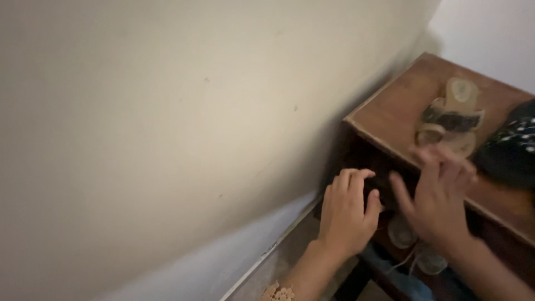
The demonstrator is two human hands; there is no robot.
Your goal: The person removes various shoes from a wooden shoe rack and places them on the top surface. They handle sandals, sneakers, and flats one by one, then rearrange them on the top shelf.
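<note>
Dim, warm indoor light — the wall [167, 111] fades to a paler band low down. Deep shadow fills the cabinet [390, 111] opening. The right hand [440, 195] is smeared by motion blur — the whole frame is soft and grainy.

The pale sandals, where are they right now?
In the head view the pale sandals lie on top of the brown wooden cabinet, upper right, beside a dark dotted item and just beyond the right hand.

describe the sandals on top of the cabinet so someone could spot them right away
Find the brown wooden cabinet in the corner by the cream wall. On its top lies a pair of sandals, just beyond the right hand. Their pale translucent soles and dark straps set them apart from the black white-dotted item beside them.
</note>
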